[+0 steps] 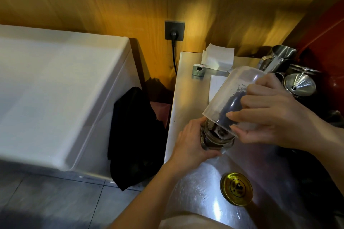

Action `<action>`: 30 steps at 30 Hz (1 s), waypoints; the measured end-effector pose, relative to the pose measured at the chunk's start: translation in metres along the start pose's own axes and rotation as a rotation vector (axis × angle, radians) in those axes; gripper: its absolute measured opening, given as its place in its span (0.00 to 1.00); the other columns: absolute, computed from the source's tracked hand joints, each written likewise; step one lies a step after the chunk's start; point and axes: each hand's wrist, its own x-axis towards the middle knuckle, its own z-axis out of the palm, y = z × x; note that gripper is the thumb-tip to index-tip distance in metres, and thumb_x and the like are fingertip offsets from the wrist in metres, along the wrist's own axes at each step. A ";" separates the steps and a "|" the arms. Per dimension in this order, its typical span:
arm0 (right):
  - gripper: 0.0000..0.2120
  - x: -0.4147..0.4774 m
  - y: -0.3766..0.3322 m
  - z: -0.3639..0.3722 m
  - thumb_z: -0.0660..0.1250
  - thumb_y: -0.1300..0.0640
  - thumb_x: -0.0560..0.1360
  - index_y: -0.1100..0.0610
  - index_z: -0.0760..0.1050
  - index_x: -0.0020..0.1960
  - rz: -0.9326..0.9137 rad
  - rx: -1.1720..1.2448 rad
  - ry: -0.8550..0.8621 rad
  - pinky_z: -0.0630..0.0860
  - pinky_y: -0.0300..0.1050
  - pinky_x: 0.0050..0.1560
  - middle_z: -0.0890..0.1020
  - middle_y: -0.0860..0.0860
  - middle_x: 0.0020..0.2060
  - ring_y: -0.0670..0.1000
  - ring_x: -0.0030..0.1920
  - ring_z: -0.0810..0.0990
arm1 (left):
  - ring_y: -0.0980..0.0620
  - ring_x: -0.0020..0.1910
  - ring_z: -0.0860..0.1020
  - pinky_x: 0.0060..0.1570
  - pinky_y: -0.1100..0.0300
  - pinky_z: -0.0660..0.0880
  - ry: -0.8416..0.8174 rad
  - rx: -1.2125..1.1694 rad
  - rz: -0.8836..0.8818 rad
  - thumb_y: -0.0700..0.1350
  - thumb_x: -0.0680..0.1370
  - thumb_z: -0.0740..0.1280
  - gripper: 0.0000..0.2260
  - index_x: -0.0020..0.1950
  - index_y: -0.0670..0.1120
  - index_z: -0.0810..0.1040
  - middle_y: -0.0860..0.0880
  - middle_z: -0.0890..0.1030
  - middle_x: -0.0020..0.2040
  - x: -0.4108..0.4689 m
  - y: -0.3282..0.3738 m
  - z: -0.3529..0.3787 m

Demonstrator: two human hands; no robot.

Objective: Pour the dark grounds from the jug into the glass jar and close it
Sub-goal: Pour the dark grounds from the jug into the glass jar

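**Jug tipped over jar at the counter's left edge**

Near the steel counter's [188, 72] left edge, the left hand [191, 141] wraps the glass jar [217, 138]. The right hand [270, 115] grips the clear jug [232, 91], mouth down-left over the jar; dark grounds [229, 109] seem to be sliding. A gold lid [236, 189] lies nearer, on open counter.

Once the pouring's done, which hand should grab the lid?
Right, probably: the gold lid lies on the counter nearer the right hand, which would put down the jug, while the left hand steadies the jar.
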 end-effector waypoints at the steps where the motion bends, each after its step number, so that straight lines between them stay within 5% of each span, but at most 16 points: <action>1: 0.10 0.000 0.000 0.000 0.66 0.56 0.71 0.60 0.81 0.36 0.004 -0.005 0.001 0.63 0.49 0.42 0.73 0.50 0.25 0.50 0.33 0.64 | 0.53 0.59 0.71 0.58 0.47 0.72 -0.002 0.001 -0.002 0.51 0.61 0.81 0.39 0.65 0.60 0.62 0.58 0.70 0.57 0.000 0.000 0.000; 22: 0.09 -0.001 0.001 0.002 0.67 0.56 0.71 0.60 0.81 0.37 -0.007 -0.037 -0.004 0.59 0.45 0.44 0.72 0.52 0.24 0.51 0.33 0.64 | 0.53 0.60 0.70 0.59 0.46 0.71 -0.015 0.012 -0.014 0.52 0.62 0.81 0.39 0.67 0.56 0.63 0.54 0.71 0.60 0.000 0.002 -0.001; 30: 0.10 -0.002 -0.002 0.001 0.66 0.57 0.72 0.61 0.80 0.35 -0.054 -0.110 -0.003 0.64 0.49 0.42 0.73 0.52 0.26 0.52 0.33 0.66 | 0.53 0.58 0.72 0.57 0.47 0.72 -0.003 -0.002 -0.022 0.52 0.61 0.81 0.37 0.64 0.57 0.64 0.54 0.72 0.58 0.000 0.003 -0.001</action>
